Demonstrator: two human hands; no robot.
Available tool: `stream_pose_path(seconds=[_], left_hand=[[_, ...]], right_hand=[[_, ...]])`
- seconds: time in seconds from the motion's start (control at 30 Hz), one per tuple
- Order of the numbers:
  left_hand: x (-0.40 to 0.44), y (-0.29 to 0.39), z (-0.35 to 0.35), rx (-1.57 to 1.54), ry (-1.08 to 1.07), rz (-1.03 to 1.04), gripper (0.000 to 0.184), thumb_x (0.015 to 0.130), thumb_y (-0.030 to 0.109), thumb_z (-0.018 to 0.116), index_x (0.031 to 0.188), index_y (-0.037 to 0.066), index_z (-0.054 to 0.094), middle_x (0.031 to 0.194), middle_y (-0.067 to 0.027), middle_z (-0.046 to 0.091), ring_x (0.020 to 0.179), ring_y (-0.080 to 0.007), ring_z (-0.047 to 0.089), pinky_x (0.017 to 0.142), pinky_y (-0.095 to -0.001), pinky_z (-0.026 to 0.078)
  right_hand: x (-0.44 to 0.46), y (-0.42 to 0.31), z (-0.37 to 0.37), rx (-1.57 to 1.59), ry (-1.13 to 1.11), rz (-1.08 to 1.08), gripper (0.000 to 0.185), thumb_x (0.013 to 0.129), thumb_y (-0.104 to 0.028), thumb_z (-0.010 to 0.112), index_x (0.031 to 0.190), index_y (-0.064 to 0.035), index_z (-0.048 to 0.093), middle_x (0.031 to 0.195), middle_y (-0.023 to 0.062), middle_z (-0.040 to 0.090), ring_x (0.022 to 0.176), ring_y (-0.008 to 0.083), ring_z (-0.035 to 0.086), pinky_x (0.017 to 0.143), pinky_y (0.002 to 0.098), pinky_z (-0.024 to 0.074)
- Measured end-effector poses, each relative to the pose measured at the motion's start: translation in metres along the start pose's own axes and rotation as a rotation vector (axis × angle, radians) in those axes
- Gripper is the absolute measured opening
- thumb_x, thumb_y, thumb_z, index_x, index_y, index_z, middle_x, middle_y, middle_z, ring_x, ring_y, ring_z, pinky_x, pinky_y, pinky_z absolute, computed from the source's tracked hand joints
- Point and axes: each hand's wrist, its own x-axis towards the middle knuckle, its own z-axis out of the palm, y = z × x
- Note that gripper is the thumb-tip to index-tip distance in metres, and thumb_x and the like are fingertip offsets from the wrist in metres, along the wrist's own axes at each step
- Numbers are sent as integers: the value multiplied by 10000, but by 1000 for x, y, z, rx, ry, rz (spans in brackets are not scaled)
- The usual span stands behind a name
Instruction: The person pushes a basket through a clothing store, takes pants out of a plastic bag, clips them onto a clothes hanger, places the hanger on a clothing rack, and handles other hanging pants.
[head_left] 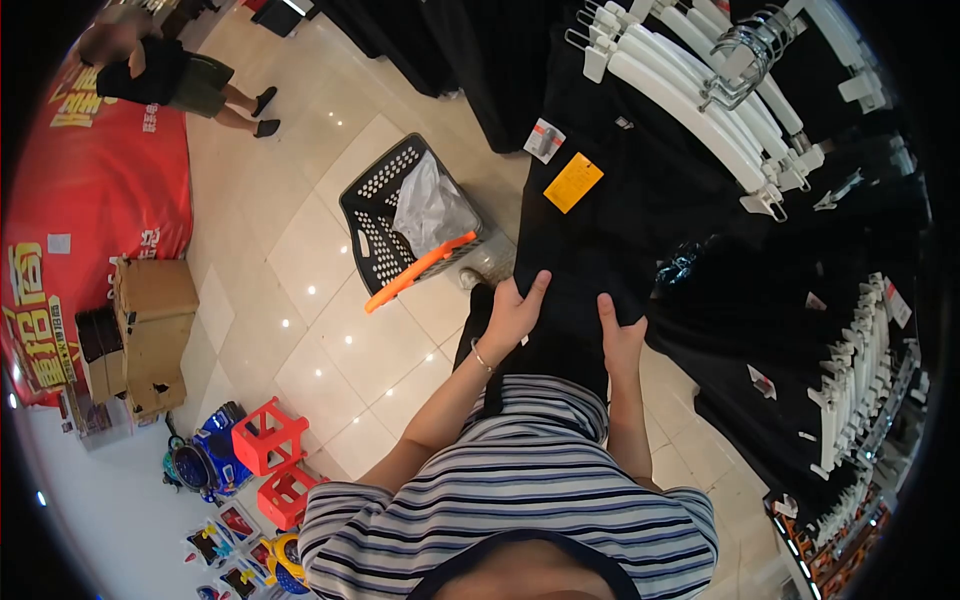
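Observation:
A length of black garment (575,255), its exact kind unclear, stretches between my two hands. My left hand (514,318) grips its left edge, thumb on top and fingers curled beneath. On the other side, my right hand (622,338) pinches the cloth the same way, with its fingers mostly hidden. Farther up on the black cloth lie an orange tag (573,183) and a white tag (544,140). Several white clip hangers (690,105) sit above, at the top right.
Left of the garment, a black shopping basket (375,190) with an orange handle holds a white plastic bag (432,205). More hangers (850,380) with black clothes line the right. Red stools (270,437), cardboard boxes (155,310) and a standing person (180,75) are at left.

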Motion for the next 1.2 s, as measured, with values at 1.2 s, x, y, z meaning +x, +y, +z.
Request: stream_pose_path(seconds=[1.2], left_hand=[[57,-134,-156,1278,260,-7,458,810,490,528,874,39,573,722,-144,620,705,-301,615,781,-413,432]], right_hand=[[20,100,-55,-206,-193,361,375,849,38,351,1216,-2,417,1057,146,592,903,199,602,807,273,441]])
